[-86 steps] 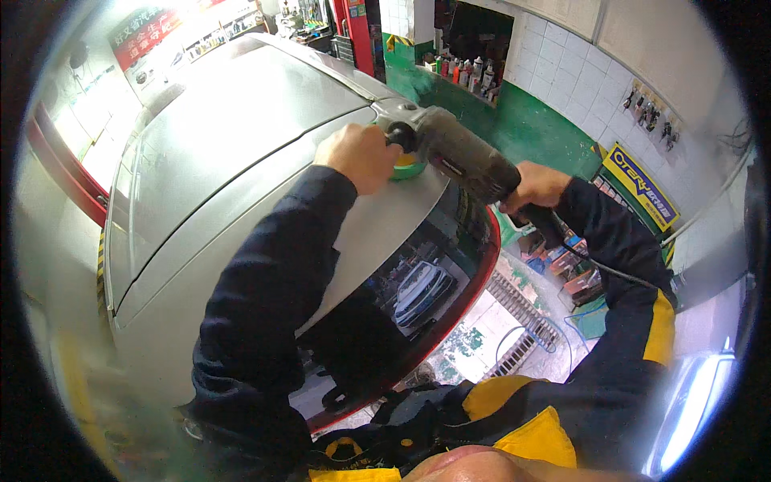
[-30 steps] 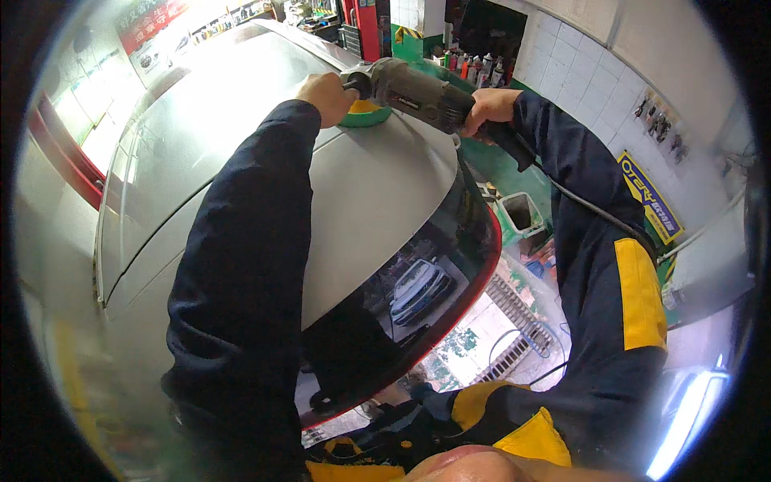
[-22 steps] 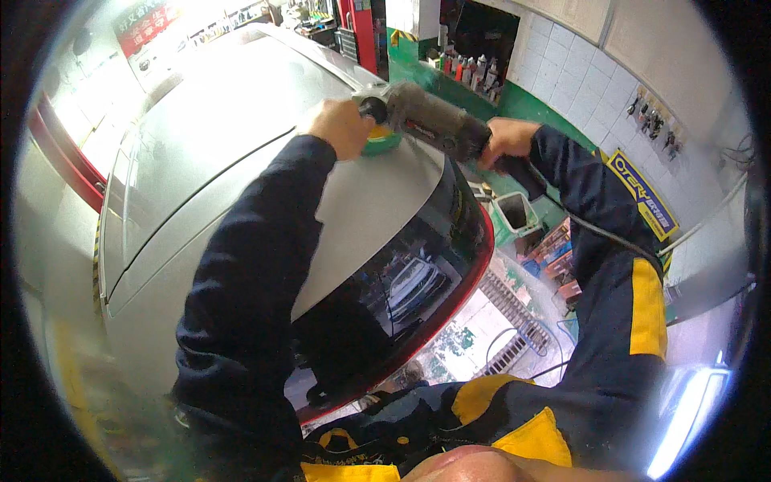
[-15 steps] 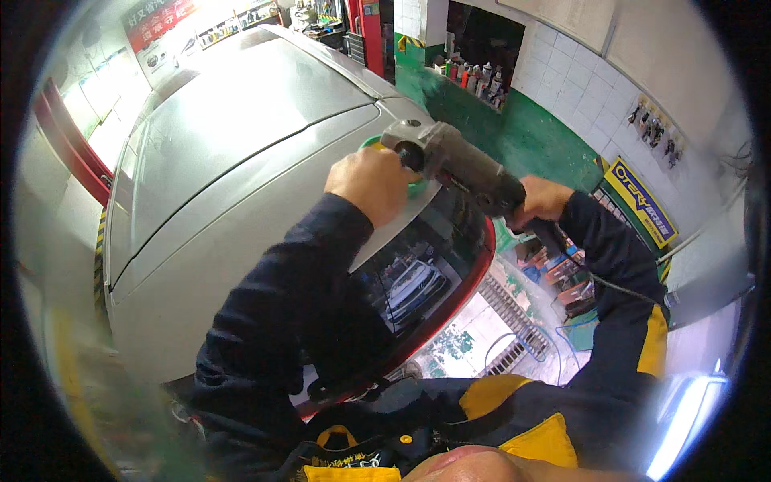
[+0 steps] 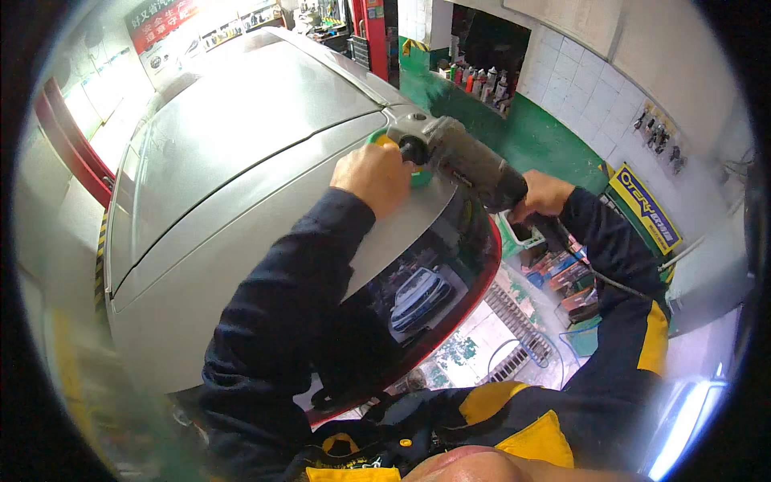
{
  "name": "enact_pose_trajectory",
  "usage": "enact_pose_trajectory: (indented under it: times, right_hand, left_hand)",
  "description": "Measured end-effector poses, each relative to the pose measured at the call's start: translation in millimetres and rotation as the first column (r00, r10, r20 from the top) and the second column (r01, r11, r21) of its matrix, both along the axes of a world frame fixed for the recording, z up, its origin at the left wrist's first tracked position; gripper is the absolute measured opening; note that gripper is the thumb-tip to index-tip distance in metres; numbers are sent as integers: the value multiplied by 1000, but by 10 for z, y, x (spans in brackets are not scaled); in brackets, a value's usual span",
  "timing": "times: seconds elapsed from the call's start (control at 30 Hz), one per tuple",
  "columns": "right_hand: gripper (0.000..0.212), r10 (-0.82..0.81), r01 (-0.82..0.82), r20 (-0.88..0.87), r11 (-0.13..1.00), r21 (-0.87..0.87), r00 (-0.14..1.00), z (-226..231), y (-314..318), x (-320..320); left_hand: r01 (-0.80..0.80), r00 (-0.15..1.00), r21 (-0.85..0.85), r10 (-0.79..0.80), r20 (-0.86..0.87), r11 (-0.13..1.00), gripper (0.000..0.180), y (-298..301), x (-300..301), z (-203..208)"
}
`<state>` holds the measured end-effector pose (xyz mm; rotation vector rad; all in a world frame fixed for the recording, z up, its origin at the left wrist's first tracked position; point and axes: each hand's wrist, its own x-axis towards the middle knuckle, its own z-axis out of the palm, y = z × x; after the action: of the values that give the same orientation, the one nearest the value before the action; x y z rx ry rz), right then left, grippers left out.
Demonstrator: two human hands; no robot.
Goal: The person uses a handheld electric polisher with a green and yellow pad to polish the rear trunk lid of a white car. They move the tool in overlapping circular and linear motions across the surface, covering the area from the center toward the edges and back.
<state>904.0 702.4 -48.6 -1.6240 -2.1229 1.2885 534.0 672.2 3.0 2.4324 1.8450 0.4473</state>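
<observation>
I hold a grey power polisher (image 5: 470, 159) level across the rear corner of a silver car (image 5: 217, 241). My left hand (image 5: 372, 178) is closed around its black side handle. My right hand (image 5: 544, 195) grips the dark rear handle, where the trigger area is hidden. Beneath the tool's head, a green-edged pad with some yellow (image 5: 421, 178) rests against the painted panel; most of the pad is covered by the head and my left hand. Just below lies a dark glossy panel (image 5: 434, 257) with a red rim, reflecting a car.
A power cord (image 5: 618, 284) trails from the tool along my right arm. Spray cans (image 5: 479, 83) line a wall opening. A floor grate (image 5: 518, 321) and blue hose (image 5: 562, 337) lie below right. A red post (image 5: 373, 40) rises behind the car.
The view has shifted slightly, and the car appears a little lower and farther right. Both hands keep their hold on the polisher, which stays at nearly the same spot on the panel.
</observation>
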Motion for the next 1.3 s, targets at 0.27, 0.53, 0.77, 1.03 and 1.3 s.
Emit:
enact_pose_trajectory:
  times: [0.27,0.53,0.77,1.03,1.3]
  right_hand:
    - [23,-39,39,21,999,-15,999,484,1008,-542]
    - [34,143,-152,131,986,66,981,605,1136,-1105]
    - [25,121,-132,125,988,77,985,1022,640,-1945]
    - [26,239,-263,173,956,128,955,1077,-174,-3640]
    - [26,494,-517,171,845,139,853,1221,-951,-5447]
  left_hand:
    - [105,987,101,-92,-129,989,54,1444,-525,-59]
    - [219,945,146,-172,-279,965,46,1201,-1168,-98]
    - [-266,958,-24,267,101,964,51,216,-1680,230]
    - [-403,915,64,400,59,913,46,-1154,-3151,133]
    - [-584,810,104,571,130,805,52,-2423,-4651,-27]
